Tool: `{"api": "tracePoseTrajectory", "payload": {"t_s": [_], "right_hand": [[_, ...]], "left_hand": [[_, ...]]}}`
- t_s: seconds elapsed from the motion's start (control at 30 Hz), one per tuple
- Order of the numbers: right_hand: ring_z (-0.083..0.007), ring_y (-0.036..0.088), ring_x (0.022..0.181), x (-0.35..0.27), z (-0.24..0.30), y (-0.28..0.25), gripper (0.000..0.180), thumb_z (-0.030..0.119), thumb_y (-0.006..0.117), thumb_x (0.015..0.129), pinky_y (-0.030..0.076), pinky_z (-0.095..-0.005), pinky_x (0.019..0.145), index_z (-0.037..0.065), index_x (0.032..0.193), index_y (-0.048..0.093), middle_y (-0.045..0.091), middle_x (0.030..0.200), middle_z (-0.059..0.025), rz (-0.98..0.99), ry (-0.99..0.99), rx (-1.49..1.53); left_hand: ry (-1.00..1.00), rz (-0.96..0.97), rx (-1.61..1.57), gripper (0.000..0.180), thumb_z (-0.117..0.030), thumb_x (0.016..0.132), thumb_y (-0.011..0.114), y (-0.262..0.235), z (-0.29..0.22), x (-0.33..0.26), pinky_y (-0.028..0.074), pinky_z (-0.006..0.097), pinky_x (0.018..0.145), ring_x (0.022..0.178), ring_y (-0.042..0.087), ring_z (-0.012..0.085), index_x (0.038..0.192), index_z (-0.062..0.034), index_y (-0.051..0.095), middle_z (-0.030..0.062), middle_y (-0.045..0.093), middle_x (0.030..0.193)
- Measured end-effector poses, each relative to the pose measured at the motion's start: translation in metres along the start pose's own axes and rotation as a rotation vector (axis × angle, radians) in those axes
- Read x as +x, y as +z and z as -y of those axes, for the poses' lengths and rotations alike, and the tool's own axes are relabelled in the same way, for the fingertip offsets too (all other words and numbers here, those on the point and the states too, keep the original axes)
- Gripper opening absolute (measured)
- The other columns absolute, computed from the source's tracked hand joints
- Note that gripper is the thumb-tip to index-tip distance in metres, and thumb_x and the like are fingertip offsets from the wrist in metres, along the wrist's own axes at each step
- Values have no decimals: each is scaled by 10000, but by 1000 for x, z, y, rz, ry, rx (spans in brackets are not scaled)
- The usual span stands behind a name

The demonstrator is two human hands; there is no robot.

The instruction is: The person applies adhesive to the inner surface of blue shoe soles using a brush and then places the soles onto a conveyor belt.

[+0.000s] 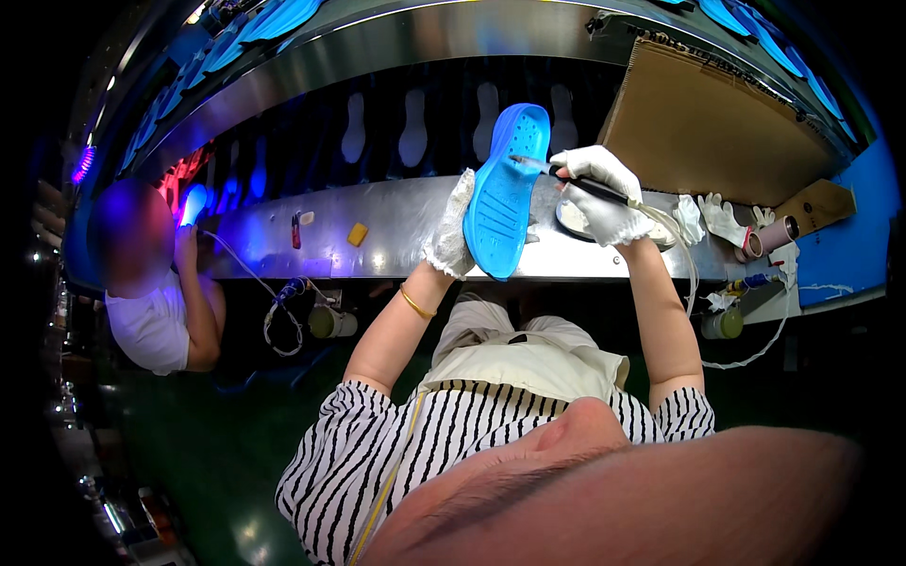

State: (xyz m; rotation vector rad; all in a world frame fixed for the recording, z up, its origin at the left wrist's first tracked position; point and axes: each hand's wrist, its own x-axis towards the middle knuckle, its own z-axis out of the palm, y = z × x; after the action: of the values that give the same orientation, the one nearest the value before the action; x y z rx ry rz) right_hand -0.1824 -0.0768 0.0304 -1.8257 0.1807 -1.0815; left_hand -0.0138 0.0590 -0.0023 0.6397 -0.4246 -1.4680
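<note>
A bright blue shoe sole (502, 208) is tilted up over the metal bench, its face with small holes and ribs toward me. My left hand (451, 236), in a white glove, grips it along the left edge; some fingers are hidden behind it. In my gloved right hand (609, 196) is a dark pen-shaped tool (531, 162) with a pale, slim front end. Its tip meets or hovers over the sole's face near the holes; I cannot tell which. A light cord or hose trails from the tool past my right wrist. Behind that hand lies a pale round dish (574, 219), partly covered.
The metal bench (396, 219) bears a yellow block (358, 234) and a small red tool (296, 231). At right are a cardboard box (727, 127), white gloves (725, 222) and a brown roll (778, 236). A co-worker (156, 311) holds a glowing piece at left.
</note>
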Motion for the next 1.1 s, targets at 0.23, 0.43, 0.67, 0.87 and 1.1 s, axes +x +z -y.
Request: {"api": "tracePoseTrajectory", "payload": {"t_s": [0.23,0.43,0.67,0.87,1.1], "right_hand": [[-321,601,836,-5,41,-2,165,15,609,693,483,-380,714,105,831,591,626,887,-87,580,-258,-411],[-257,638,854,-7,69,-27,240,-88,725,638,504,-329,769,31,822,628,663,932,-116,199,-245,-268],[-194,631,863,-22,61,-30,215,-145,688,680,506,-290,756,13,813,626,642,939,-112,-46,-87,-120],[-181,625,851,-25,56,-28,235,-149,687,687,503,-284,761,24,834,632,641,949,-101,-29,-114,-141],[-174,637,885,-24,43,-30,253,-179,646,717,526,-279,778,13,879,626,628,1018,-121,-38,-30,-127]], "left_hand": [[213,-4,278,647,-569,935,437,-12,-21,5,586,398,770,882,670,257,1320,-49,448,148,635,1054],[318,167,242,842,-671,896,372,25,-71,1,541,491,876,1023,626,341,1375,22,377,238,560,1217],[337,366,-143,811,-633,942,221,84,-217,71,382,569,1044,1290,367,443,1452,-3,224,270,373,1392],[696,104,29,616,-462,943,372,67,-248,118,378,480,1030,1237,412,350,1363,-13,347,188,431,1344],[1048,-243,1211,393,-239,910,600,35,-256,85,488,349,940,1067,606,260,1224,-6,556,143,621,1164]]}}
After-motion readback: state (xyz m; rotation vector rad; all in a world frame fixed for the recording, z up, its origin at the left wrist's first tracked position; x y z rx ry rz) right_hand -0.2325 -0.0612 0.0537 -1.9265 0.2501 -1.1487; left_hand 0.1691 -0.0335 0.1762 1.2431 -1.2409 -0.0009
